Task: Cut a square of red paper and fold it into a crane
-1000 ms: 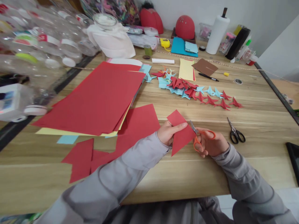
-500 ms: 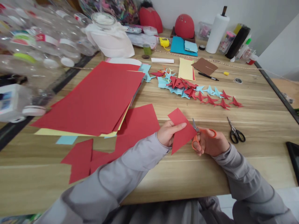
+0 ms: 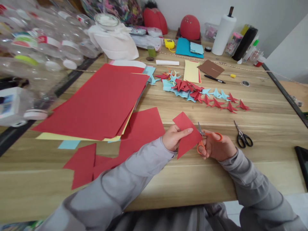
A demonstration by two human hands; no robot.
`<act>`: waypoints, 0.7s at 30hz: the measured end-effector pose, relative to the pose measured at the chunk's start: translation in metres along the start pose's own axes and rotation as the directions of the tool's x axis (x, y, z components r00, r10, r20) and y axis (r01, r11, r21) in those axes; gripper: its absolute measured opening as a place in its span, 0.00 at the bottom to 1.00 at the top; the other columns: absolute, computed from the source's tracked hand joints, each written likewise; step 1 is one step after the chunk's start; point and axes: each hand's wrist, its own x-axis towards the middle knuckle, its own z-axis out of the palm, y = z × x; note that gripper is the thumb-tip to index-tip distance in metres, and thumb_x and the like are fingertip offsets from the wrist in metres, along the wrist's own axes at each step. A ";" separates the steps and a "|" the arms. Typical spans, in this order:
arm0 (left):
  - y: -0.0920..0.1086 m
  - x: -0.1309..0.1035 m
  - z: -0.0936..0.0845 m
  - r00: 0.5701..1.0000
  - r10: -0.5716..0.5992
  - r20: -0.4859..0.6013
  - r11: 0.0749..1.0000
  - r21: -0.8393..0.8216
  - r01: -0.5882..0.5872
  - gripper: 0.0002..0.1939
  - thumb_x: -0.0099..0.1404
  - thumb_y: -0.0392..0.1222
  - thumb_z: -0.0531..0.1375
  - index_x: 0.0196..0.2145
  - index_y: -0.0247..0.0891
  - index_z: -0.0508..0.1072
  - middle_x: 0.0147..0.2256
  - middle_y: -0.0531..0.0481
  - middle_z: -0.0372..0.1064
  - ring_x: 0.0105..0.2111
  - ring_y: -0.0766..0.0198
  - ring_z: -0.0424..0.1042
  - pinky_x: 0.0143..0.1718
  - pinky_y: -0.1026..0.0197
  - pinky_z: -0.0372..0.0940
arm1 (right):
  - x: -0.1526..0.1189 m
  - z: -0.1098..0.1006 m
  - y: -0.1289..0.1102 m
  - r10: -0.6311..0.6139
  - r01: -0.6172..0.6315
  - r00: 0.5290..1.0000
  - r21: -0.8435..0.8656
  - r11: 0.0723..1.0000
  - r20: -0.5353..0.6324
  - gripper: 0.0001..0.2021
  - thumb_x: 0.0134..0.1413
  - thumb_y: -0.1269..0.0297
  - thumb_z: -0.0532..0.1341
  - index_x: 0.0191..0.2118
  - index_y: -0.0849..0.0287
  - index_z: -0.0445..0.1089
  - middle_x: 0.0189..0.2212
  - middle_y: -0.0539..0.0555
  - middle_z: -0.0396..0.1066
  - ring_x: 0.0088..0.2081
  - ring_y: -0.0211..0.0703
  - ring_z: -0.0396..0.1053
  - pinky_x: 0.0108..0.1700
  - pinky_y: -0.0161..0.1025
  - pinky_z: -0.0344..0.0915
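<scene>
My left hand (image 3: 173, 137) pinches a folded-looking piece of red paper (image 3: 189, 136), thumb on top, above the near part of the table. My right hand (image 3: 218, 147) is closed on orange-handled scissors (image 3: 201, 145), whose blades stand apart at the right corner of that paper. Part of the lower blade is hidden by the paper. Left of my hands lie more red paper pieces (image 3: 84, 165) and a larger red sheet (image 3: 146, 125). A second pair of scissors, with black handles (image 3: 244, 140), rests on the table to the right of my right hand.
A big stack of red sheets (image 3: 101, 102) covers the left of the table (image 3: 192, 189). Folded red and blue paper cranes (image 3: 216, 103) lie farther back, near yellow paper (image 3: 192, 71), a brown sheet (image 3: 210, 68) and a black pen (image 3: 215, 79). Plastic bottles (image 3: 48, 48) crowd the far left.
Almost nothing differs. The red paper and my left hand have shifted very slightly; the scissor blades stay apart at the same corner.
</scene>
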 end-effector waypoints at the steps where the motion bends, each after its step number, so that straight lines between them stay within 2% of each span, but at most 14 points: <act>1: 0.000 0.000 0.000 1.000 0.003 0.003 1.000 0.004 -0.003 0.15 0.44 0.43 0.70 0.28 0.31 0.74 0.27 0.46 0.75 0.27 0.63 0.73 0.32 0.62 0.66 | 0.000 0.000 0.000 -0.008 0.008 1.000 -0.009 1.000 -0.008 0.17 0.47 0.49 0.60 0.37 0.57 0.65 0.22 0.50 0.70 0.23 0.36 0.65 0.27 0.35 0.60; 5: 0.001 0.000 -0.003 1.000 -0.010 0.027 1.000 0.030 0.009 0.16 0.47 0.43 0.69 0.31 0.30 0.75 0.30 0.44 0.75 0.29 0.61 0.74 0.35 0.59 0.67 | 0.001 0.003 0.000 -0.038 0.036 0.999 -0.065 0.997 -0.032 0.18 0.47 0.48 0.59 0.35 0.59 0.65 0.21 0.51 0.69 0.23 0.36 0.63 0.28 0.36 0.58; 10: 0.001 -0.001 -0.004 0.999 -0.008 0.037 1.000 0.023 0.007 0.14 0.48 0.42 0.68 0.31 0.29 0.74 0.31 0.42 0.75 0.31 0.59 0.75 0.35 0.59 0.68 | 0.001 0.008 -0.001 -0.078 0.073 0.995 -0.096 0.993 -0.059 0.18 0.48 0.49 0.59 0.39 0.58 0.64 0.22 0.49 0.68 0.23 0.36 0.62 0.29 0.36 0.55; 17: 0.007 -0.003 0.000 0.997 -0.022 0.073 1.000 -0.011 0.022 0.18 0.47 0.42 0.68 0.33 0.27 0.74 0.33 0.39 0.75 0.34 0.54 0.75 0.36 0.57 0.68 | 0.002 0.009 0.003 -0.138 0.136 0.990 -0.032 0.990 -0.040 0.16 0.48 0.53 0.61 0.40 0.56 0.63 0.23 0.49 0.68 0.25 0.37 0.63 0.30 0.36 0.56; 21: 0.009 -0.003 -0.001 0.996 -0.030 0.087 0.999 -0.022 0.032 0.18 0.48 0.42 0.68 0.33 0.27 0.74 0.33 0.39 0.75 0.33 0.55 0.75 0.35 0.56 0.68 | 0.003 0.009 0.006 -0.173 0.173 0.985 0.001 0.985 -0.008 0.16 0.48 0.54 0.61 0.41 0.56 0.64 0.23 0.49 0.68 0.26 0.37 0.63 0.30 0.36 0.57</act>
